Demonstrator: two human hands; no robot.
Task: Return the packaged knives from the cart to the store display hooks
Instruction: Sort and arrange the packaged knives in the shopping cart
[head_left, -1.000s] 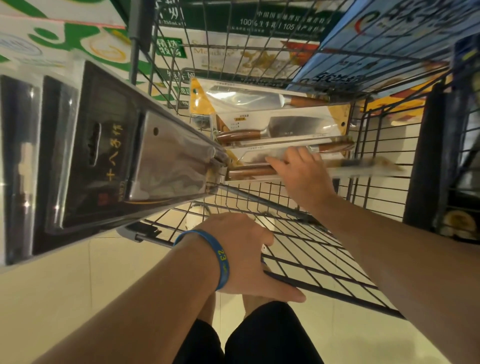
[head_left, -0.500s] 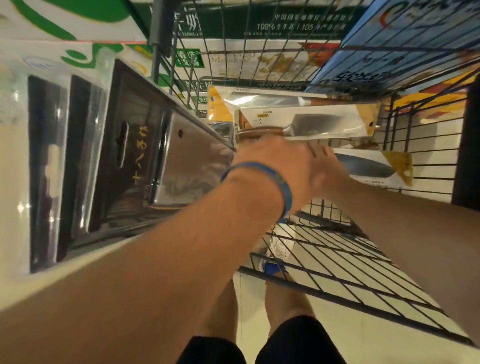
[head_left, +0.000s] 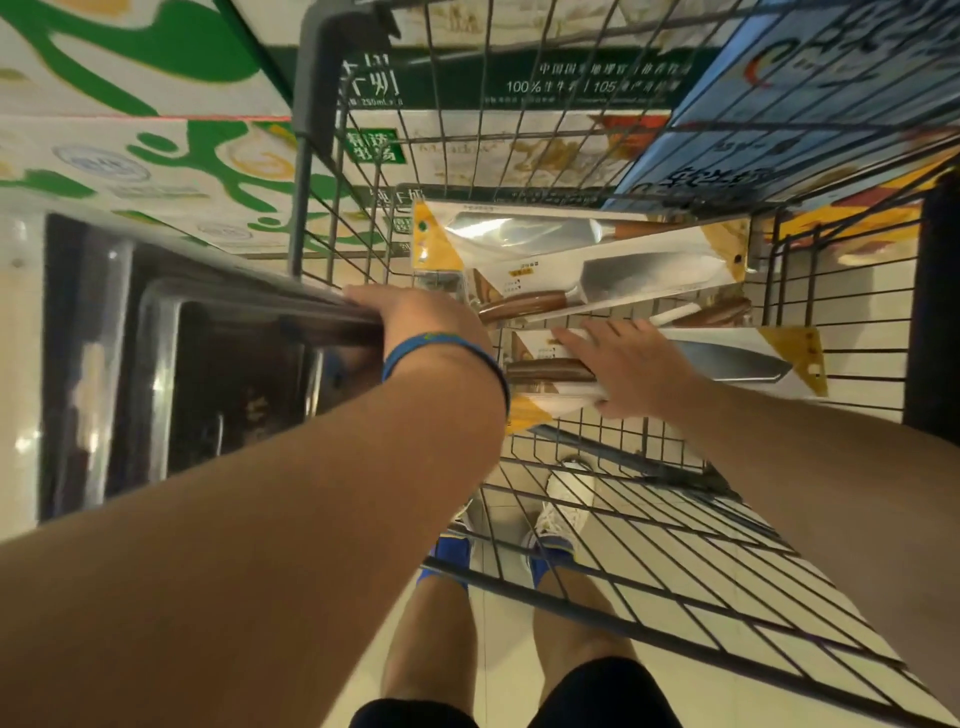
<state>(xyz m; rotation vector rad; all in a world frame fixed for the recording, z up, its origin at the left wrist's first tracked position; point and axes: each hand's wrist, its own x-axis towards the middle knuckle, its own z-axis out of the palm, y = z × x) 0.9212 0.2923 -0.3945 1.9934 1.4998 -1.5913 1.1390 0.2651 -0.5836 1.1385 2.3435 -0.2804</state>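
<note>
Head view down into a wire cart (head_left: 675, 525). A packaged knife (head_left: 737, 364) is gripped at its handle end by the R hand (head_left: 631, 371), fingers across the face, thumb at the near edge. Its long axis runs L–R, blade end rightward. More knife packs (head_left: 623, 265) lie just behind. A dark pack (head_left: 234, 364) is clasped by the L hand (head_left: 428, 322). Store hooks aren't seen; tiled floor below.

Blue wristband (head_left: 441, 347); white-yellow knife pkgs (head_left: 737, 364)
</note>
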